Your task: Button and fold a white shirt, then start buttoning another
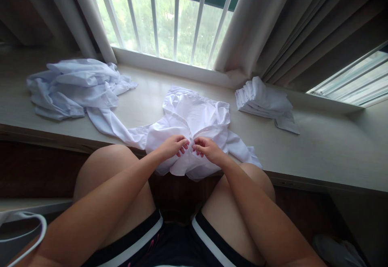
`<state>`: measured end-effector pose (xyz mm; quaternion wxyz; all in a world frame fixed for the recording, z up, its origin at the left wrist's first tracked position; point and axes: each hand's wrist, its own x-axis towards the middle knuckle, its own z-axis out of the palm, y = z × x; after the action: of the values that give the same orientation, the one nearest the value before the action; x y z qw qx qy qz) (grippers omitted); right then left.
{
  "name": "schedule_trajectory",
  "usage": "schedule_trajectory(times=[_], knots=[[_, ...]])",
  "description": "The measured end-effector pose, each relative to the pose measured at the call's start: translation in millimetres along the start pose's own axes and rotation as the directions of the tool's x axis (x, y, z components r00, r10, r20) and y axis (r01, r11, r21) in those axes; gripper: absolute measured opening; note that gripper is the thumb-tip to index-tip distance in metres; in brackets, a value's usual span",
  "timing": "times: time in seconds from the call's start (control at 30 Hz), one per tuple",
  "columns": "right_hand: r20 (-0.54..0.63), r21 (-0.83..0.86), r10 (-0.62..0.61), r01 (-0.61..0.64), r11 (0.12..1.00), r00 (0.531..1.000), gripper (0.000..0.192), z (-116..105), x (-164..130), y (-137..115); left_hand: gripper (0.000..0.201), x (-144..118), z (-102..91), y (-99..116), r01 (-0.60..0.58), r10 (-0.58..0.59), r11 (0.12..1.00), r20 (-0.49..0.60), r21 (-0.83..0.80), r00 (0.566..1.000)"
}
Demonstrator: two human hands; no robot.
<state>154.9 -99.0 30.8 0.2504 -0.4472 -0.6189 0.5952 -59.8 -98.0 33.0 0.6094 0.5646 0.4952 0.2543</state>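
Note:
A white shirt (194, 117) lies spread on the pale window ledge (318, 146), its lower part hanging over the front edge toward my knees. My left hand (172, 146) and my right hand (206, 148) meet at the shirt's front opening, each pinching the fabric there with fingertips almost touching. One sleeve trails left along the ledge toward a heap of cloth; the other sleeve lies at the right by my knee.
A crumpled pile of light blue-white clothes (72, 87) sits at the ledge's left. A folded stack of white garments (263, 101) rests at the right near the curtain (257, 20). A barred window (169, 16) stands behind. My bare knees are under the ledge.

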Motion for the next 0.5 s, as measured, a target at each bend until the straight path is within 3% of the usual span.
schedule_trajectory(times=[0.27,0.5], knots=[[-0.013,-0.02,-0.037,0.036,0.999,0.999,0.028,1.4,0.5,1.5,0.041,-4.6,-0.7,2.8,-0.035,0.026,0.996,0.102,0.078,0.994],[-0.023,-0.039,-0.034,0.033,0.999,0.999,0.03,2.1,-0.6,-2.8,0.032,-2.6,-3.7,0.6,-0.002,-0.002,0.993,0.041,0.115,0.999]])
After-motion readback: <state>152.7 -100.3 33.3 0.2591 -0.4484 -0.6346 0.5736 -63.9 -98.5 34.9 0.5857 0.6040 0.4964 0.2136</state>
